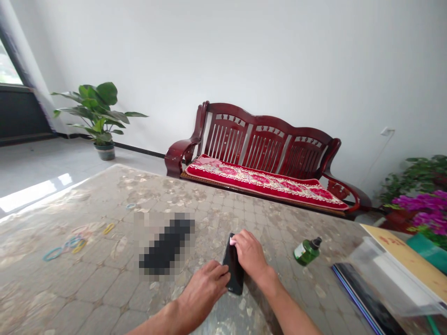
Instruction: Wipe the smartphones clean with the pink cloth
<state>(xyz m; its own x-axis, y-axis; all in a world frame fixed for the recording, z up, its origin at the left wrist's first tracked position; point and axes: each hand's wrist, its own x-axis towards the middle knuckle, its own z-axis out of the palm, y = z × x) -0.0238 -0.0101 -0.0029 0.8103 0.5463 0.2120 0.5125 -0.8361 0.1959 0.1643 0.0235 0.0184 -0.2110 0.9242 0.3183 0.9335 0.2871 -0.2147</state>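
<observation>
A black smartphone [234,272] lies on the patterned tablecloth with its glossy dark face up. My left hand [208,284] grips its left edge with bent fingers. At the phone's far end, my right hand [250,252] is closed in a pinch, with a small pale pink piece [233,241] at its fingertips against the dark surface. What that piece is I cannot make out. Left of my hands lies a dark oblong thing [165,246], blurred by large pixels.
Right of my hands stands a green pump bottle [306,252]. Beyond it are a stack of dark flat items [363,298] and a clear plastic box [380,279]. Colourful bands [71,243] lie at the left. A wooden bench [265,153] stands behind the table [87,288].
</observation>
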